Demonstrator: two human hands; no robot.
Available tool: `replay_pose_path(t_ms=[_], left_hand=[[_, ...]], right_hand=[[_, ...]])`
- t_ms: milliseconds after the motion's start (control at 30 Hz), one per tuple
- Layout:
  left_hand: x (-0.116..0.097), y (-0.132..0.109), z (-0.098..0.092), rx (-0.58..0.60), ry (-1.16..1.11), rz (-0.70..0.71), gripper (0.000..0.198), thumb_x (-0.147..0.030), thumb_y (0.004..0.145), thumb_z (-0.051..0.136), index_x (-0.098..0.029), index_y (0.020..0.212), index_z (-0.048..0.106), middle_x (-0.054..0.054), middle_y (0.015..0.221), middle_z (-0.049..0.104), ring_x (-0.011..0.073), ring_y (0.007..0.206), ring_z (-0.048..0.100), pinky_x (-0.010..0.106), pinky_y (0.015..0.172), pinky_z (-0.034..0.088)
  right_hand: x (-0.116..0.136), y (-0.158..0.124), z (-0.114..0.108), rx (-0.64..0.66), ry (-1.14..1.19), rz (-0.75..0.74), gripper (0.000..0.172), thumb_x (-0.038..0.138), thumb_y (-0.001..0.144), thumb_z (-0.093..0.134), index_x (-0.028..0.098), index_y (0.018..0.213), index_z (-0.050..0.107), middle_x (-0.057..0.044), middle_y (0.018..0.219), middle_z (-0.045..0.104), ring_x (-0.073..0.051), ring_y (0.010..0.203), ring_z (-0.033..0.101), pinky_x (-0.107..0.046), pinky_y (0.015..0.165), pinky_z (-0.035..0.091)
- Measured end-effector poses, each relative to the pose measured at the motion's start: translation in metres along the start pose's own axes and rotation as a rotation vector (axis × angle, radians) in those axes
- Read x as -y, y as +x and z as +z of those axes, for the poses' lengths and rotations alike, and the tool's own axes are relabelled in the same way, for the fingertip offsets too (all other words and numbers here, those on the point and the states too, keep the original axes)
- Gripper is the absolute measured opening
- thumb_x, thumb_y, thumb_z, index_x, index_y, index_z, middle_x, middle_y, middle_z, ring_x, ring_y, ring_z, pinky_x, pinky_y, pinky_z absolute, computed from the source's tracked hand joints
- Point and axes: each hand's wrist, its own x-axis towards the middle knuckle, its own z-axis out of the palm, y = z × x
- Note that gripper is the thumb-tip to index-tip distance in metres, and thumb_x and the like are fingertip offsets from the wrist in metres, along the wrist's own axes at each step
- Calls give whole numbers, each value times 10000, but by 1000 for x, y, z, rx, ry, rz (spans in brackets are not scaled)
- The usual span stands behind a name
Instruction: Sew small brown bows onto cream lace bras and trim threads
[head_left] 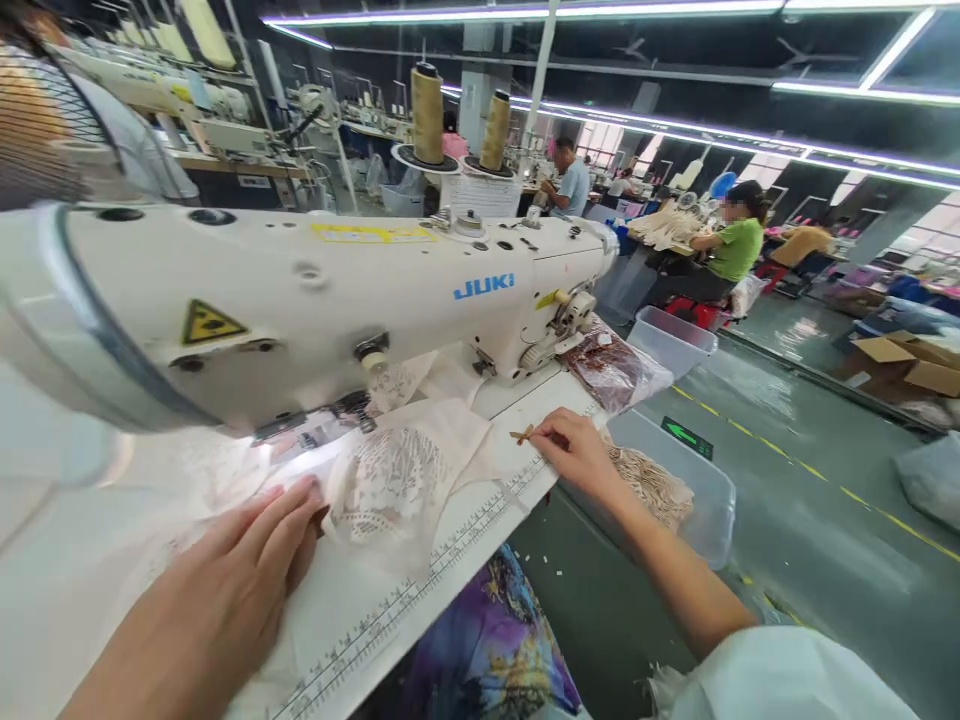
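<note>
Right hand (pixel 579 448), right of centre: reaching in from lower right, pinching tan bow (pixel 519 437). Left hand (pixel 251 550), lower left: palm down beside lace fabric (pixel 401 470), can't tell grip from here.

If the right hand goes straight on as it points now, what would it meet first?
The right hand, pinching a small brown piece, would probably meet the pale lace fabric first; depth is hard to judge here.

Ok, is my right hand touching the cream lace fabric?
No, the right hand pinches a small brown piece, apart from the cream lace fabric.
</note>
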Motion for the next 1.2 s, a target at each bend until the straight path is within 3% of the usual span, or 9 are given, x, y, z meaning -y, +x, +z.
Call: replay_pose_path(t_ms=[100,200,300,400,500,600,967,1200], left_hand=[[-5,8,-19,60,124,74,454,-151,969,275,-101,1224,648,151,1251,685,312,1255,574,459,1066,476],[-6,14,-32,135,127,51,465,-174,997,255,-128,1169,684,116,1213,698,280,1210,592,411,1037,504],[-5,15,-35,156,90,26,419,-179,988,319,-122,1210,670,130,1232,682,278,1217,580,418,1075,483],[-5,9,-28,123,90,21,416,-168,979,341,-74,1248,644,177,1253,669,315,1250,566,468,1080,477],[-5,0,-16,92,79,-26,450,-194,987,336,-47,1330,587,209,1330,636,352,1285,555,515,1056,487],[-5,-6,-10,52,67,-51,455,-218,986,354,-50,1356,558,213,1383,609,356,1305,553,514,1042,499],[-5,2,-22,-20,-105,-131,498,-121,931,391,-97,1426,440,171,1321,650,300,1230,612,451,968,559],[-3,0,-21,-1,-40,-80,461,-182,954,408,-118,1399,511,172,1345,633,321,1237,600,460,952,554]], right_hand=[[30,-2,1,-44,149,-68,138,300,917,611,232,815,676,-45,855,673,-180,777,611,-316,714,473],[86,-2,14,31,316,-211,105,287,942,614,250,859,665,-39,895,681,-180,844,641,-312,762,502],[144,7,47,205,410,-367,97,257,964,591,243,878,634,-24,901,687,-163,871,649,-290,766,497],[173,28,91,298,376,-402,105,200,930,610,214,827,591,-7,877,679,-142,843,630,-269,767,468],[172,46,122,372,269,-306,172,152,878,629,202,740,540,9,836,668,-115,737,579,-246,705,424],[162,53,133,399,198,-233,207,132,856,616,199,692,508,17,792,653,-105,687,539,-237,678,393],[160,59,131,470,97,-274,228,135,832,563,204,654,437,22,708,563,-109,651,485,-244,608,335],[162,61,129,486,87,-275,224,128,823,550,208,657,422,24,702,549,-113,654,482,-251,606,328]])
